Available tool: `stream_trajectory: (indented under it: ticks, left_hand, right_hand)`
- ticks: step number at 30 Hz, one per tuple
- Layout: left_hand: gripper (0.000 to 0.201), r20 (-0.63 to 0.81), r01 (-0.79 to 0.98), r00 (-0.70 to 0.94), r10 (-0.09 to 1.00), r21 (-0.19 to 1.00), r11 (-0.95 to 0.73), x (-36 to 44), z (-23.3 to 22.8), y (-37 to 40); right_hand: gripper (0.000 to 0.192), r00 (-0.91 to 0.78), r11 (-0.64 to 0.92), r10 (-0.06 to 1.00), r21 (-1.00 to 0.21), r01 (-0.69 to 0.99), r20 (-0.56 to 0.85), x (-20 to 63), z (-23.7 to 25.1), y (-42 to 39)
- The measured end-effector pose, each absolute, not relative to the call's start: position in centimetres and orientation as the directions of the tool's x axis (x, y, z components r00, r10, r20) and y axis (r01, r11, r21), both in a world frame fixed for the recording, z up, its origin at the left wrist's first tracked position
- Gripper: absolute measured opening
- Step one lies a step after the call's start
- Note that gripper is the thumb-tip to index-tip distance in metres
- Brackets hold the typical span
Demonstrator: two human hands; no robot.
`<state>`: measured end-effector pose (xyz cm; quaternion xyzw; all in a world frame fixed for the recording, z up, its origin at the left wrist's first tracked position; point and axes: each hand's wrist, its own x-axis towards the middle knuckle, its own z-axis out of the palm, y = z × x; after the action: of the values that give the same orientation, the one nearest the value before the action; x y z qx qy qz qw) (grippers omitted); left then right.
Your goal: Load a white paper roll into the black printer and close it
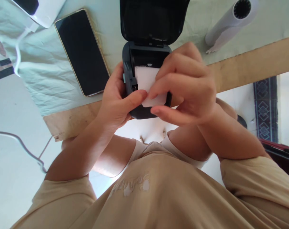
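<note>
A small dark portable label printer (127, 68) is tilted up at the table edge, its black lid (154, 22) swung back. White paper (146, 79), apparently a label roll, sits in its bay. My left hand (117, 97) wraps round the printer's left side, and its thumb presses on the paper. Over the right side, my right hand (188, 82) has curled fingers closed on the paper, with the thumb by its lower edge. The right hand hides the printer's right wall and part of the paper.
A phone (83, 52) with a dark screen lies left of the printer. Farther left, a white device (45, 12) has a white cable (17, 52) plugged in. A white roll (226, 27) stands at right. Green cloth (39, 86) covers the table up to its wooden edge (251, 60).
</note>
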<state>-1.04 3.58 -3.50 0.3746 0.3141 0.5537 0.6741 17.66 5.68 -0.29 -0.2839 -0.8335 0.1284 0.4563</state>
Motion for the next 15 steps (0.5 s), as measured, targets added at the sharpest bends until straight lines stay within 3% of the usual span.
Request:
stream_trajectory:
  ticks: [4,7,15]
  left_hand:
    - [0.042,0.018,-0.484,0.225,0.974,0.87,0.096,-1.25,-3.71,3.79]
    - [0.049,0.011,-0.476,0.255,0.967,0.872,0.116,-1.46,-3.92,3.89]
    - [0.048,-0.059,-0.459,0.209,0.976,0.876,0.151,-1.19,-3.42,3.77]
  right_hand:
    - [0.036,-0.415,0.791,0.601,-0.432,0.433,0.683,18.1,-0.54,6.65]
    - [0.037,-0.451,0.753,0.655,-0.467,0.464,0.607,18.24,-0.35,6.83]
    - [0.053,-0.503,0.708,0.706,-0.479,0.519,0.498,18.72,0.16,6.42]
